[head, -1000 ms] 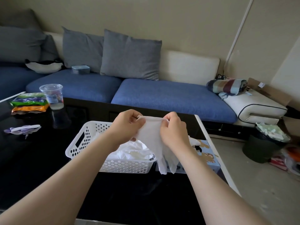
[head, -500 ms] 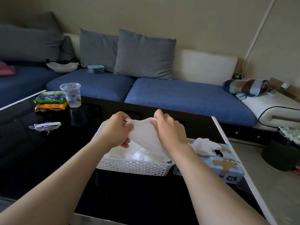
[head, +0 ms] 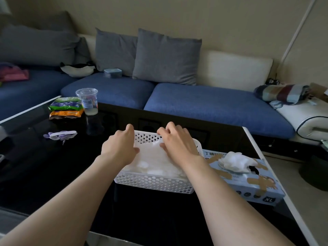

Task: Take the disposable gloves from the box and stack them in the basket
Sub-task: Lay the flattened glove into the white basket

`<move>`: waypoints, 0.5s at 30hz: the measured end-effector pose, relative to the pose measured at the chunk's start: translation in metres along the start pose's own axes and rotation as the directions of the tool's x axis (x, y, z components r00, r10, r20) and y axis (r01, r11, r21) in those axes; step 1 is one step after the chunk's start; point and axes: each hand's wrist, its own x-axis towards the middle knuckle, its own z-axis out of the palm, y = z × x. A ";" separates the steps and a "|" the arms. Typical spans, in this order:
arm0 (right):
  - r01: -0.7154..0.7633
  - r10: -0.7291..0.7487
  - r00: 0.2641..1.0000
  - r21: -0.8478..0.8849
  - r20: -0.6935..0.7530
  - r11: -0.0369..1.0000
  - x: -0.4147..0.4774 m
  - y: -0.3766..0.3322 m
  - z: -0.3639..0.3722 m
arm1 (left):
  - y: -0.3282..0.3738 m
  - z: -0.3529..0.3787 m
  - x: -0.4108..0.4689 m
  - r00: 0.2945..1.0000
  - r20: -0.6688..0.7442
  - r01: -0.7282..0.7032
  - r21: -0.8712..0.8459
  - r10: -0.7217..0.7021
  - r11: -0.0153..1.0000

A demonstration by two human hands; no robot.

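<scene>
So, both hands are sitting over the white basket (head: 152, 182) in the middle of the frame, resting on the top glove (head: 152, 158) of the white pile lying inside it. The left hand (head: 119, 148) is lying fairly flat along the glove's left edge, fingers loose and apart and reaching toward the far rim, thumb touching the glove. The right hand (head: 179, 144) is pressing on the right side with its fingers bent and the tips down near the far edge, thumb spread on the glove. Honestly can't tell if it's pinching the glove or just pushing it down. The light blue glove box (head: 252, 187) is sitting just right of the basket, with a crumpled glove (head: 234, 162) bunching out of its top opening. Everything is sitting on a black glossy table (head: 44, 166). Toward the upper left, a clear plastic cup (head: 87, 102) is standing beside some snack packets (head: 65, 108), and a blue sofa (head: 213, 107) is running across behind.
</scene>
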 end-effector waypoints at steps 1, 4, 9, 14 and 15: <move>-0.010 0.010 0.999 0.013 -0.030 1.000 0.001 -0.001 -0.003 | 0.003 -0.001 0.000 1.000 -0.018 -0.021 0.089 0.023 0.996; -0.060 0.051 0.996 0.141 0.067 0.988 0.001 -0.003 -0.029 | 0.011 -0.003 0.003 0.975 -0.114 -0.145 0.315 0.189 0.938; -0.239 0.060 0.750 0.185 0.658 0.953 -0.013 0.008 -0.047 | 0.020 0.007 0.003 0.940 0.217 -0.306 0.199 0.263 0.931; -0.295 0.054 0.730 0.244 0.681 0.924 -0.025 0.013 -0.044 | 0.024 0.016 0.000 0.886 0.453 -0.189 0.160 0.098 0.969; -0.291 0.051 0.728 0.242 0.683 0.926 -0.026 0.011 -0.042 | 0.024 0.015 -0.001 0.891 0.445 -0.183 0.166 0.092 0.969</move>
